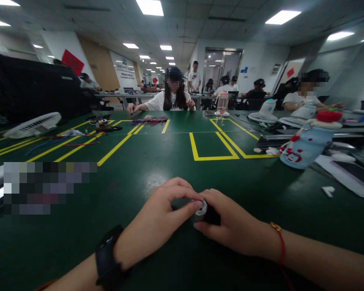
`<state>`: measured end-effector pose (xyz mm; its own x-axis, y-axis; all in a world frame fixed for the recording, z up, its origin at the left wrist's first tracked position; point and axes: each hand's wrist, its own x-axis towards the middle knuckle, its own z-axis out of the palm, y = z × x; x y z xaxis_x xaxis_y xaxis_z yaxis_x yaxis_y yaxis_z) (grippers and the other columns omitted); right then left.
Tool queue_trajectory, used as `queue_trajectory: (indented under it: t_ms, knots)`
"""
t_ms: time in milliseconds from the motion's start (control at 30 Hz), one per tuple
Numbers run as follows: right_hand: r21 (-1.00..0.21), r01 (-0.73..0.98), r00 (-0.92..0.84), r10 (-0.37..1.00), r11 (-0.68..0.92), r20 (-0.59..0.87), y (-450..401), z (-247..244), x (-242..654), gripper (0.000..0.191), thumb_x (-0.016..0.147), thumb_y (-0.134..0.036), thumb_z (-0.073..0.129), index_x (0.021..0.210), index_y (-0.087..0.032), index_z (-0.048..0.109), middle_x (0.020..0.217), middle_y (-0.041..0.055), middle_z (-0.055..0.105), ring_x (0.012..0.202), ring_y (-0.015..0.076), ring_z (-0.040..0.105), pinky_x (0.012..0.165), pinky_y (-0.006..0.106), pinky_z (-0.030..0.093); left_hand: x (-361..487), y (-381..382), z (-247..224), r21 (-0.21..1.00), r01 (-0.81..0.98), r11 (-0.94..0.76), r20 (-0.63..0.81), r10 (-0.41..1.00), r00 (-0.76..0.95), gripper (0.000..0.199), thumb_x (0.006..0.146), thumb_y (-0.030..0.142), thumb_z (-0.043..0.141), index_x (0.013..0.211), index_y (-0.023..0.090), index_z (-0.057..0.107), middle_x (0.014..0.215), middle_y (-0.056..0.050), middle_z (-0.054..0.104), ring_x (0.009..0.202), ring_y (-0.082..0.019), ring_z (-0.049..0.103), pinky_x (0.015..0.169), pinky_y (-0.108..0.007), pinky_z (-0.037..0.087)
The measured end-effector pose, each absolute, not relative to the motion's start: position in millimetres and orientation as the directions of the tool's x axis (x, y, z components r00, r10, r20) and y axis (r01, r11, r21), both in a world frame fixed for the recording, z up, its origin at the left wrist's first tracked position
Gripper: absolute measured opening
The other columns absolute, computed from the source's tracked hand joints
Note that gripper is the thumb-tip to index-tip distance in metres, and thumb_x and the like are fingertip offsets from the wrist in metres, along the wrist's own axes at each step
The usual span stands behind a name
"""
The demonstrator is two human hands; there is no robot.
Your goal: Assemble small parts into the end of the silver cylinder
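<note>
Just in front of me on the green table, a small silver metal cylinder [199,216] stands upright, with a dark hole in its top face. My right hand [235,222] grips it from the right, thumb at the near side and fingers behind. From the left, my left hand [162,210] brings thumb and index finger together in a pinch at the cylinder's top rim. Whatever lies between those two fingertips is too small or hidden to name. A black watch is on my left wrist, and a red string bracelet on the right.
Yellow tape [216,158] marks the green tabletop [124,190]. On the right stand a light-blue bottle [305,145] and white fans [263,113]. Another white fan [33,124] and loose wires [75,139] lie left. Across the table sits a person [174,97] behind a wire bundle [150,120].
</note>
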<state>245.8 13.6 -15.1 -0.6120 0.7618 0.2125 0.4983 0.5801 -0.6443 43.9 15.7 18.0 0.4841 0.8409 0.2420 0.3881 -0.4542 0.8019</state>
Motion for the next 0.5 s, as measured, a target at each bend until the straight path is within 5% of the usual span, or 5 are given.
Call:
queue_trajectory:
  t_ms: [267, 500]
  knots:
    - [-0.653, 0.521, -0.599, 0.78, 0.549, 0.178, 14, -12, 246, 0.029, 0.08, -0.022, 0.069, 0.106, -0.021, 0.057, 0.1, 0.0026, 0.061, 0.088, 0.0198, 0.052, 0.078, 0.034, 0.042, 15, 22, 10, 0.822, 0.439, -0.363, 0.174, 0.893, 0.414, 0.013, 0.09, 0.03, 0.064, 0.093, 0.029, 0.076, 0.101, 0.0, 0.066, 0.096, -0.019, 0.062, 0.089, -0.033, 0.045]
    - [-0.647, 0.537, -0.589, 0.789, 0.542, 0.173, 12, -9, 245, 0.027, 0.081, -0.022, 0.068, 0.107, -0.021, 0.058, 0.098, 0.0042, 0.061, 0.087, 0.0203, 0.052, 0.076, 0.034, 0.043, -6, 20, -17, 0.615, 0.659, -0.433, 0.094, 0.87, 0.485, 0.014, 0.087, 0.034, 0.066, 0.095, 0.039, 0.077, 0.115, -0.001, 0.064, 0.108, -0.025, 0.055, 0.095, -0.044, 0.042]
